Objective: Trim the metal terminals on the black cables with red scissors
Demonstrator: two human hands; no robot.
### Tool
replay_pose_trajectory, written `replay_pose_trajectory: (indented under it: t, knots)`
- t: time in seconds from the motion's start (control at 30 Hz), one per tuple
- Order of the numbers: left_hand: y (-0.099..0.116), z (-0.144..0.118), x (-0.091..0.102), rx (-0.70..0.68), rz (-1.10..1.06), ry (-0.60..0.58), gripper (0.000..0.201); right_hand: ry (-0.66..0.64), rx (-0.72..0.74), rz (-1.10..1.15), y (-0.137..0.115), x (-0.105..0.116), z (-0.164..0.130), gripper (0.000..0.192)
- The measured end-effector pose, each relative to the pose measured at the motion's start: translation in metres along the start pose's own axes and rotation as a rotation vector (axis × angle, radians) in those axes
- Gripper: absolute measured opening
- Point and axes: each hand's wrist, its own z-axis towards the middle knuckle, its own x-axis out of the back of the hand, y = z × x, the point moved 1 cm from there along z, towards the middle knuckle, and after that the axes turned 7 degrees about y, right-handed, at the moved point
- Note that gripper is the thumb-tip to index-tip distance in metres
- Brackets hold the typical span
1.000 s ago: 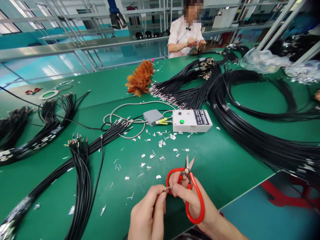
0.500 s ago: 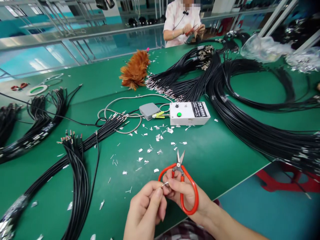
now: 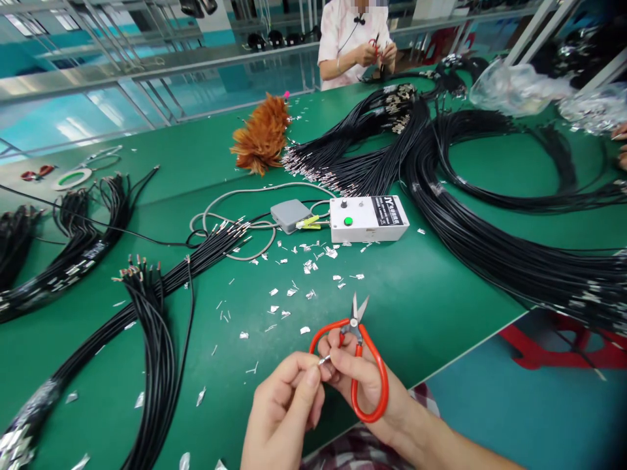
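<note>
A short silvery wire end (image 3: pixel 324 360) is pinched between the fingertips of my left hand (image 3: pixel 289 401); most of it is hidden by the fingers. My right hand (image 3: pixel 365 372) carries red-handled scissors (image 3: pixel 354 322) hooked over its fingers, blades parted and pointing away from me. Its thumb and finger also close on the other side of the silvery end. Both hands meet just above the near edge of the green table (image 3: pixel 274 385). To the left lies a bundle of black cables (image 3: pixel 157 346) with stripped copper ends.
Foil scraps (image 3: pixel 308 266) litter the table ahead. Beyond them sit a white control box (image 3: pixel 369 220), a grey pad (image 3: pixel 290 215) and a brown feather duster (image 3: pixel 264 137). A large black cable bundle (image 3: pixel 470 254) curves along the right. Across the table a co-worker (image 3: pixel 355 49) handles red-handled scissors.
My hands stay nearly in place, the fingers shifting slightly on the silvery end. The scissors have tilted a little rightward. The co-worker's hands and scissors have moved, and a hand shows at the right edge.
</note>
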Motion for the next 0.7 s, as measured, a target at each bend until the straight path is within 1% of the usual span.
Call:
replay_pose_trajectory:
  t: [0.03, 0.17, 0.3, 0.43, 0.57, 0.7]
  knots:
    - [0.001, 0.000, -0.001, -0.022, 0.012, 0.008, 0.030, 0.005, 0.013, -0.015, -0.003, -0.001, 0.000, 0.022]
    - [-0.001, -0.002, 0.000, -0.122, 0.047, 0.104, 0.022, 0.037, 0.014, -0.088, -0.009, -0.002, 0.001, 0.024]
    - [-0.003, -0.005, 0.002, -0.169, 0.159, 0.176, 0.018, 0.023, 0.038, -0.136, -0.009, -0.004, 0.001, 0.025]
    - [-0.001, -0.009, 0.000, -0.270, 0.243, 0.242, 0.014, 0.045, 0.079, -0.218, -0.010, -0.004, 0.000, 0.025]
    - [0.001, -0.011, -0.004, -0.312, 0.283, 0.244, 0.013, 0.066, 0.165, -0.356, -0.013, -0.003, 0.000, 0.019]
    - [0.001, -0.011, -0.004, -0.281, 0.289, 0.226, 0.015, 0.060, 0.270, -0.466, -0.019, -0.007, -0.002, 0.016]
